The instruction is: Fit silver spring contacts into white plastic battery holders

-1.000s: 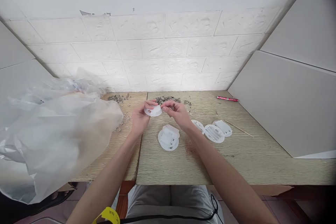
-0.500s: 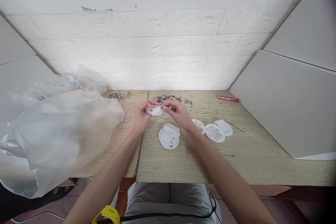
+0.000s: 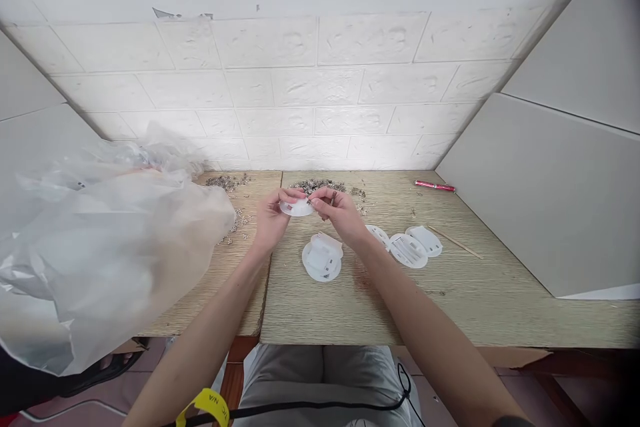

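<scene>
Two hands over the wooden table (image 3: 450, 300). The left hand (image 3: 269, 221) is clamped on a white round disc (image 3: 296, 208), held above a stack of discs (image 3: 321, 259). The right hand (image 3: 341, 213) has its fingertips pinched together at the disc's edge, on something too small to tell. Metal bits (image 3: 320, 185) are heaped behind; a plastic bag (image 3: 100, 247) lies left.

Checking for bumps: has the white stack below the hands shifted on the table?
No. The white stack sits just right of the table seam, as before.
</scene>
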Available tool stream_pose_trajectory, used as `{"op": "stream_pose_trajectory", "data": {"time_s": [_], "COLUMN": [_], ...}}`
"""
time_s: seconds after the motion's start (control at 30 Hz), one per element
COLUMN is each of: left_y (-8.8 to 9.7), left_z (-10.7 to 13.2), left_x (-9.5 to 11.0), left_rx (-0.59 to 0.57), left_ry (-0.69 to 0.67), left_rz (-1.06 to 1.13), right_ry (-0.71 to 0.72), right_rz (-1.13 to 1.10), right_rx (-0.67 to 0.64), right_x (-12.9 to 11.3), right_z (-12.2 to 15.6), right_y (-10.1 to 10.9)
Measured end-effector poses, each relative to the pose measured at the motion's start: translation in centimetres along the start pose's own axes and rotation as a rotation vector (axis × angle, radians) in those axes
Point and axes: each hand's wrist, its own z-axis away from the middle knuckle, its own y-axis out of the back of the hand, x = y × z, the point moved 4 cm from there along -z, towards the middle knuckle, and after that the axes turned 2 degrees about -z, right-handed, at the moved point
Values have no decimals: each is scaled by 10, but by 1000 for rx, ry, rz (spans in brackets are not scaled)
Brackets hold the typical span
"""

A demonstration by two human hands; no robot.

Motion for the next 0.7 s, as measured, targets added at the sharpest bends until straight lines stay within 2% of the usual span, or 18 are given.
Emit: {"op": "stream_pose_trajectory", "data": {"time_s": [0.1,0.47,0.7], "left_y": [1,4,1], "left_z": [0,-1,1], "left_x": [0,-3,4], "left_rx": [-12,-93,-213], "left_ry": [-2,-97,-220], "left_rz": [-34,-210,-408], "right_ry": [-40,-102,-177], "right_rz": [-32,64,131], "right_rx": [-8,-65,-213], "right_x": [1,2,7], "right_z": [0,0,3], "right_y": [-2,-1,1]}}
